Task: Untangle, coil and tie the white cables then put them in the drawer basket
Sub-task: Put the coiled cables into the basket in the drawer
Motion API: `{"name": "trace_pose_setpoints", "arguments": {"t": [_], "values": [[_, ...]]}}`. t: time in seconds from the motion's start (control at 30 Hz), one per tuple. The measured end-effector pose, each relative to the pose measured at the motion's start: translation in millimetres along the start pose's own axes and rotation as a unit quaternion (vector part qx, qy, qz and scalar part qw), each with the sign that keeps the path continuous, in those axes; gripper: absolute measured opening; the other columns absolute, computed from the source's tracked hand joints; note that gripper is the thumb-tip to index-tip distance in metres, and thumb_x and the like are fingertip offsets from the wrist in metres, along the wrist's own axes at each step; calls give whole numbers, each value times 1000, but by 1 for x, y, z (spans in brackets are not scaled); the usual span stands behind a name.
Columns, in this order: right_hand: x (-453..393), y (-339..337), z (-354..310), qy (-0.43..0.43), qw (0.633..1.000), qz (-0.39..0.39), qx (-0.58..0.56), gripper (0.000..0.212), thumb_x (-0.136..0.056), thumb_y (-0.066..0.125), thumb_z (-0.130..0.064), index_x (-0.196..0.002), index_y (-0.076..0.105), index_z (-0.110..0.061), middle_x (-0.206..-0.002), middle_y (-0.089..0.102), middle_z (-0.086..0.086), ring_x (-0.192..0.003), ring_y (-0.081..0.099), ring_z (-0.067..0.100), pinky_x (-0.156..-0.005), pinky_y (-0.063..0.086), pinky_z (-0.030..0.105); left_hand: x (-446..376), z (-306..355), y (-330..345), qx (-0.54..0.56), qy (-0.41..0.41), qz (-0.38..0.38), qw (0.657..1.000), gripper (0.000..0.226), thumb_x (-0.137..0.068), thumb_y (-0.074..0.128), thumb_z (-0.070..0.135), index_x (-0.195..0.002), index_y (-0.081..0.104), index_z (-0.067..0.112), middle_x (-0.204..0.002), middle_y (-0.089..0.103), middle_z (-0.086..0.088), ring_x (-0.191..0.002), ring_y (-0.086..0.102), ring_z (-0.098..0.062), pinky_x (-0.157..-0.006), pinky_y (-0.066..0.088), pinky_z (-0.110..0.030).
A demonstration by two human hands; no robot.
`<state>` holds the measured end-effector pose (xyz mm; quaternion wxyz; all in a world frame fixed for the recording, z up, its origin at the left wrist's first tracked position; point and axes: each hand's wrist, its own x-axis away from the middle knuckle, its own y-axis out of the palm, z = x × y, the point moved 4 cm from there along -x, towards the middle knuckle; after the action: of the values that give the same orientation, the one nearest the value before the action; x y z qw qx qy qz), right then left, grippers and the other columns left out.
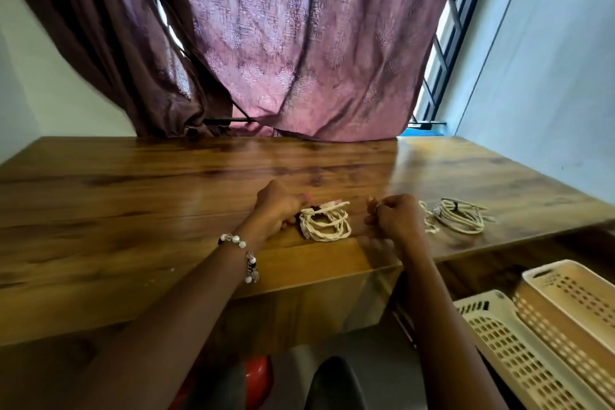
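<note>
Left hand: the left hand [278, 206] rests on the table [133, 203] at the left side of a coiled white cable [324, 221]; its grip is curled against the coil, apparently to pin the loops so they do not spring apart.
Right hand: the right hand [392, 215] is raised just right of that coil, apart from it; the fingers are curled and the fingertips pressed together as if pinching something small, possibly a tie, but what they hold is too small to tell.
Cable in hand: the coil lies flat near the front edge of the table, between the two hands; a dark band appears to cross its top left, though the detail is blurred.
Step in hand: judged to be the tying of this coil.
Second cable: another coiled white cable [461, 219] lies on the table right of the right hand, well clear of the work; a dark tie appears to bind it, so it is judged finished and set aside.
Baskets: two cream perforated baskets [519, 343] sit low at the right, below the table edge, within reach of the right hand.
Basket contents: no cable shows in either basket; only part of each interior is in view.
Remaining: both coils are not yet placed in a basket.
</note>
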<state>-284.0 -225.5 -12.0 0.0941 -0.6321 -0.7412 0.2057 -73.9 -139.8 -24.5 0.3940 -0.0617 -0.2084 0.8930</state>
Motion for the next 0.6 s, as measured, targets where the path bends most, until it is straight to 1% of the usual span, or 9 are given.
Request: {"name": "trace_pose_setpoints", "arguments": {"t": [0.07, 0.13, 0.17, 0.23, 0.3, 0.4, 0.47, 0.53, 0.6], "values": [[1, -16, -3, -26, 995, 91, 19, 34, -82, 67, -38, -64, 71, -10, -62, 70, 12, -65, 69, 32, -67, 57, 44, -2, 1, 1, -2, -9, 1, 1000, 47, -81, 71, 42, -107, 65, 3, -72, 71, -8, -54, 62, -17, -44, 43, -23], [1, -36, -6, -31, 980, 189, 61, 36, -86, 64, -39, -73, 74, -6, -74, 70, 20, -77, 66, 36, -68, 48, 33, -5, 5, 3, -15, -9, -10, 1000, 45, -79, 73, 42, -105, 66, 5, -69, 69, -7, -52, 59, -17, -43, 43, -23], [0, -45, -5, -23, 970, 228, 84, 42, -86, 63, -42, -79, 73, -2, -79, 70, 22, -82, 65, 37, -68, 43, 34, -6, 8, 6, -27, -8, -21, 999, 43, -78, 75, 41, -101, 66, 6, -69, 68, -8, -53, 58, -18, -43, 43, -23], [-3, -55, 4, 16, 958, 267, 106, 59, -83, 58, -57, -89, 69, 1, -86, 69, 21, -87, 64, 36, -70, 43, 36, -6, 12, 10, -56, -6, -42, 998, 44, -73, 79, 42, -96, 65, 6, -78, 69, -10, -60, 60, -20, -46, 44, -25], [-7, -59, 12, 57, 954, 253, 148, 72, -78, 57, -67, -99, 62, 2, -96, 67, 21, -93, 62, 37, -76, 46, 40, -8, 14, 14, -73, -4, -52, 996, 55, -68, 82, 44, -101, 63, 5, -93, 69, -13, -73, 64, -24, -48, 44, -26], [-7, -58, 18, 86, 962, 179, 187, 69, -76, 59, -68, -98, 66, -3, -104, 66, 20, -101, 59, 38, -81, 47, 40, -6, 17, 19, -124, 13, -51, 991, 61, -64, 84, 46, -105, 63, 7, -101, 69, -14, -90, 66, -29, -56, 45, -28], [-11, -57, 21, 103, 967, 141, 186, 69, -68, 60, -72, -93, 67, -8, -101, 68, 16, -98, 60, 36, -83, 50, 42, -4, 18, 22, -152, 19, -52, 987, 57, -67, 84, 40, -108, 61, 7, -103, 68, -13, -91, 65, -28, -56, 44, -29], [-14, -56, 29, 138, 969, 113, 173, 74, -57, 62, -76, -94, 66, -12, -101, 67, 13, -98, 59, 36, -83, 52, 47, -1, 17, 25, -163, 22, -56, 985, 54, -69, 84, 34, -110, 60, 7, -105, 66, -13, -92, 64, -27, -52, 41, -29], [-13, -55, 33, 168, 970, 90, 151, 70, -58, 72, -69, -96, 64, -11, -102, 64, 9, -103, 57, 34, -85, 52, 47, 0, 17, 28, -175, 35, -60, 982, 50, -71, 82, 33, -108, 60, 7, -105, 66, -12, -92, 63, -27, -52, 41, -28]]}}
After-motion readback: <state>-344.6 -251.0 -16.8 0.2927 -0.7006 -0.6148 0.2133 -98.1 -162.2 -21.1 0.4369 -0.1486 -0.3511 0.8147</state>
